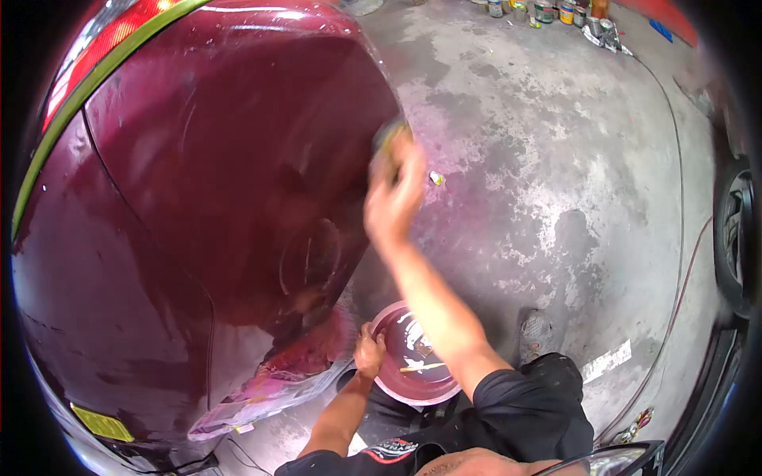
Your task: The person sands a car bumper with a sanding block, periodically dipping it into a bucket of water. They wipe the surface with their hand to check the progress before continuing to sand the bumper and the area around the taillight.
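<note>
My right hand (394,186), smeared by motion, is closed on a yellow and grey pad (392,136) at the right edge of a maroon car bumper (238,159). The pad's exact kind is too blurred to make out. Lower down, my left hand (369,351) grips the left rim of a round pinkish basin (417,396) close to my body. Liquid in the basin reflects white light, and a thin pale stick-like thing (423,367) shows inside it. My right forearm hides part of the basin's right side.
Yellow-green tape (95,78) borders the red tail light (119,36). Plastic sheeting (270,401) hangs along the bumper's lower edge. Several cans (544,12) stand on the concrete floor at the back. A hose (679,174) runs along the right, near a car wheel (736,234).
</note>
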